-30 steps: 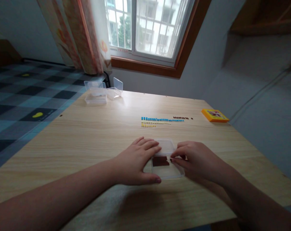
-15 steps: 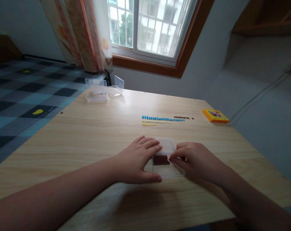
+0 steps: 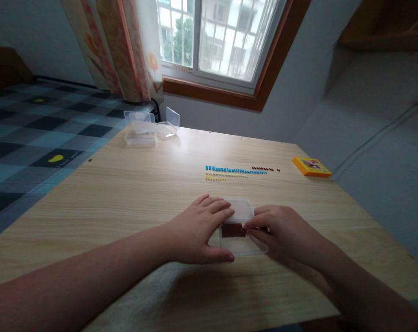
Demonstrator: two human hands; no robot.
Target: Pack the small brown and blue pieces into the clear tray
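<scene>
A clear square plate (image 3: pixel 241 210) lies on the wooden table (image 3: pixel 126 193) in front of me. A dark brown patch of small beads (image 3: pixel 232 230) covers part of it. My left hand (image 3: pixel 195 233) rests flat at the plate's left edge, fingers spread over its corner, thumb along the near side. My right hand (image 3: pixel 281 233) sits at the plate's right side, thumb and forefinger pinched together at the right edge of the brown patch. What the pinch holds is too small to name.
Rows of tiny blue, yellow and brown beads (image 3: pixel 234 171) lie farther back on the table. An orange box (image 3: pixel 311 167) sits at the far right edge. Clear plastic boxes and lids (image 3: pixel 148 129) stand at the far left corner. A checked floor lies left of the table.
My right fingertips have crept a little left to the edge of the brown patch. The left hand has stayed put. The view has shifted slightly.
</scene>
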